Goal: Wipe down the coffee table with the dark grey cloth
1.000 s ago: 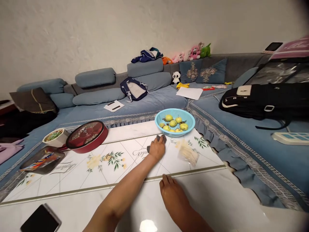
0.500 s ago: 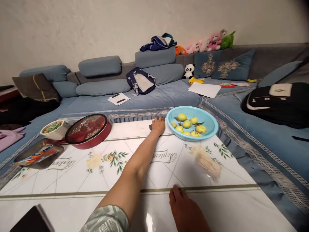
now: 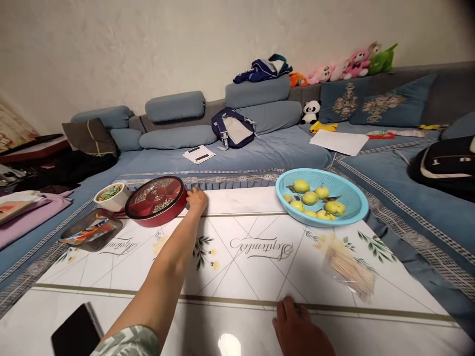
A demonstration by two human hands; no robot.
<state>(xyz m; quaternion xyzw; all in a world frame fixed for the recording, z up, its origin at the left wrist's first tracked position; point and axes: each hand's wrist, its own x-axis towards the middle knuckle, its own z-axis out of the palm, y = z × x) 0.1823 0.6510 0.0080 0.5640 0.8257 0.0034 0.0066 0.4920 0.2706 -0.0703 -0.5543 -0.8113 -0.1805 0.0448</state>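
Note:
My left hand (image 3: 197, 200) reaches to the far side of the table, with curled fingers close beside the right wall of a round red lidded snack box (image 3: 158, 217). A small dark patch shows by its fingertips; what it is I cannot make out. My right hand (image 3: 299, 326) rests on the near part of the white patterned tablecloth (image 3: 237, 277), fingers stretched forward and holding nothing. Beyond it to the right lies a clear packet of thin wooden sticks (image 3: 351, 274). A blue plastic basket (image 3: 358, 207) holds several yellow-green fruits (image 3: 309, 198).
At left stand a white bowl (image 3: 118, 200) and a dark clear tray (image 3: 106, 237) with colourful packets. A black flat object (image 3: 76, 331) lies near left. Behind, a blue sofa (image 3: 166, 163) bears a backpack (image 3: 233, 129), papers (image 3: 199, 154) and a panda toy (image 3: 310, 112).
My left hand has slid left along the table's far side, from near the blue basket to the red box. The view has turned left. My right hand stays on the table.

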